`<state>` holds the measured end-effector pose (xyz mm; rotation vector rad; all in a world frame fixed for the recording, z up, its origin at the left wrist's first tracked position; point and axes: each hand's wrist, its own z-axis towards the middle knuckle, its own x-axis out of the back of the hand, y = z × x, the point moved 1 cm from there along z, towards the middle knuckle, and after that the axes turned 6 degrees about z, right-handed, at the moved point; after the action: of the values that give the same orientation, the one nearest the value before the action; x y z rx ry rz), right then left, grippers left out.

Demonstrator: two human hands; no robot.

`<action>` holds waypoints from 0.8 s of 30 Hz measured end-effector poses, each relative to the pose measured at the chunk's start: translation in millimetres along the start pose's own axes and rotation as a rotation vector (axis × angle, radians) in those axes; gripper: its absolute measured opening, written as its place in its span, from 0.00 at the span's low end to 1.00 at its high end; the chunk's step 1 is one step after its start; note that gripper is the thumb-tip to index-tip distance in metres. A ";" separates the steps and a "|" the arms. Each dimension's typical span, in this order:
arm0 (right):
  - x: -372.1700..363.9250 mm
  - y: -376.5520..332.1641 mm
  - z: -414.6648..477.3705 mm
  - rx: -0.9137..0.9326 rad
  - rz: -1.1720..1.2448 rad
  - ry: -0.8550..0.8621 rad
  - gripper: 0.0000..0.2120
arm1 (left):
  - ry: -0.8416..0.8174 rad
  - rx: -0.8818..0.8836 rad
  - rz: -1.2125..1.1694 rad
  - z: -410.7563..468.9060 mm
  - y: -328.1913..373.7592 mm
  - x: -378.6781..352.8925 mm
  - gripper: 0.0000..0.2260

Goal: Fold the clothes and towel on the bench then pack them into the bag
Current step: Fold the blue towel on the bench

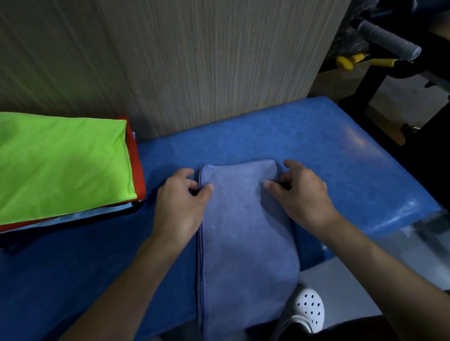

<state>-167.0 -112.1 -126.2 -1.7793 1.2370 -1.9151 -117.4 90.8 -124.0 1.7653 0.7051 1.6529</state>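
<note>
1. Wall panel (179, 51) – pale, with a fine vertical wood grain, standing right behind the desk.
2. Desk (339, 145) – a padded slab in glossy blue vinyl with rounded corners.
3. Folded stack (57, 214) – at the desk's left end, flat and smooth. A shiny lime-green piece (47, 165) lies on top, a red piece (138, 162) under it, and a pale blue edge shows at the bottom.
4. Towel (244, 237) – soft, matte, lavender-blue, folded into a long narrow strip at the middle of the desk. Its long axis runs from the person straight toward the wall panel. The far end is squared with rounded corners, and the near end hangs over the desk's front edge. Layered hems line its left side.
5. Left hand (182, 199) – fingers curled round the towel's left edge near the far end, thumb on top, gripping it.
6. Right hand (300, 190) – mirrored on the right edge, thumb on the cloth, fingers curled over the side.
7. White perforated clog (308, 308) – on the floor below the towel's hanging end.
</note>
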 end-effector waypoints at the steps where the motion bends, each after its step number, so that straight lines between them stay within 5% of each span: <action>1: 0.8 1.2 0.7 -0.002 0.017 -0.016 0.18 | -0.015 0.027 -0.012 2.8 -1.3 0.2 0.22; 3: 2.1 3.5 1.0 -0.001 0.062 -0.049 0.05 | -0.073 0.068 -0.018 7.4 -4.2 0.6 0.17; 6: 5.0 3.2 0.1 0.007 0.173 -0.102 0.11 | -0.131 0.097 -0.014 10.6 -7.4 0.4 0.05; 9: 8.9 -1.6 -1.6 0.030 0.261 -0.121 0.02 | -0.158 0.085 -0.007 9.1 -4.7 0.5 0.03; 18: 16.7 -1.0 0.7 0.047 0.483 -0.126 0.06 | -0.118 0.055 -0.250 6.1 6.1 7.9 0.09; 24: 22.0 0.0 2.8 0.021 0.547 -0.128 0.06 | -0.150 0.123 -0.252 7.8 11.5 15.1 0.01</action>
<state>-169.4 -128.2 -111.2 -1.3392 1.4591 -1.4742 -108.7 93.6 -105.7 1.7810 0.9340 1.3210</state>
